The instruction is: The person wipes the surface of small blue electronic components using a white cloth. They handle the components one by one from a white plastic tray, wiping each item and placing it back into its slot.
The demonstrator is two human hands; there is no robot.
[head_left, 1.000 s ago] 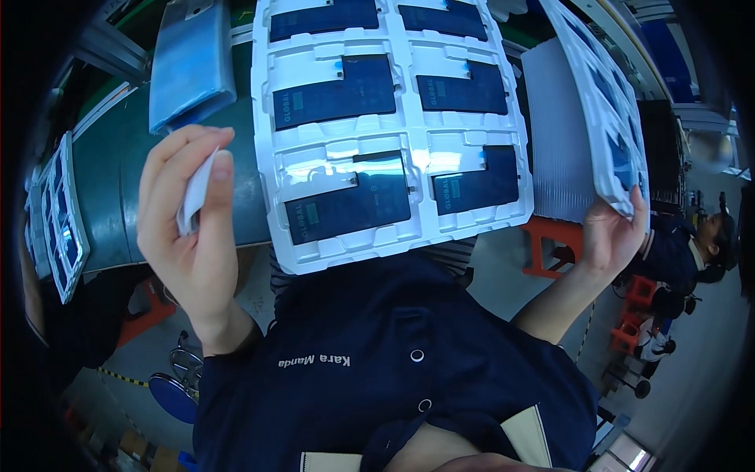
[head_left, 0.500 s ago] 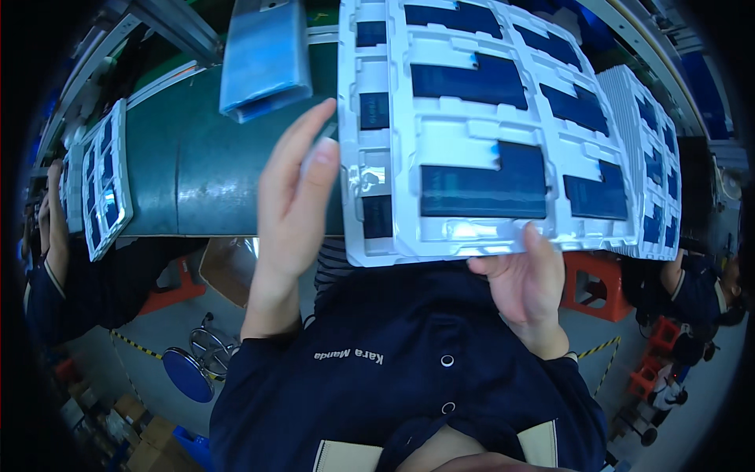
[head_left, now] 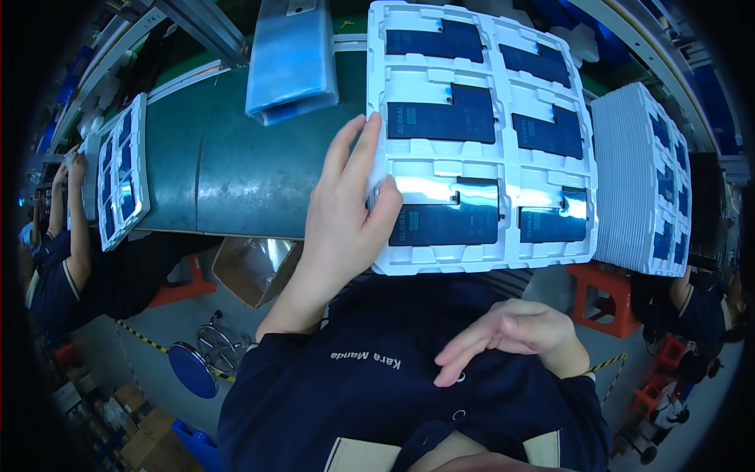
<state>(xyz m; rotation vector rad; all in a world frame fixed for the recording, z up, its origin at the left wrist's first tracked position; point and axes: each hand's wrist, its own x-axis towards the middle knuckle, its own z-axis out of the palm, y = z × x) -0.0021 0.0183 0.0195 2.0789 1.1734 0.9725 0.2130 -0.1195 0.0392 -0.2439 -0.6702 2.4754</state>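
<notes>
A white plastic tray [head_left: 440,161] lies in front of me, with several flat dark L-shaped battery packs [head_left: 444,118] in its compartments. My left hand [head_left: 342,204] is against the tray's left edge, fingers stretched along it and thumb spread over the near left corner. Away from the tray, my right hand [head_left: 515,330] hangs in the air before my chest. Its fingers are outstretched and hold nothing visible. Whether another tray lies beneath the front one cannot be seen now.
A tall stack of similar trays [head_left: 625,177] stands at the right. Left of the tray, clear bluish plastic sleeves [head_left: 291,59] lie on the green work surface [head_left: 252,169]. Farther left is another filled tray [head_left: 122,177], near a co-worker's arms [head_left: 76,212]. A cardboard box [head_left: 255,271] stands below.
The upper tray, formerly offset over another, has shifted left and now covers it. My right hand has let go of its near edge and drawn back. My left hand has come against the side.
</notes>
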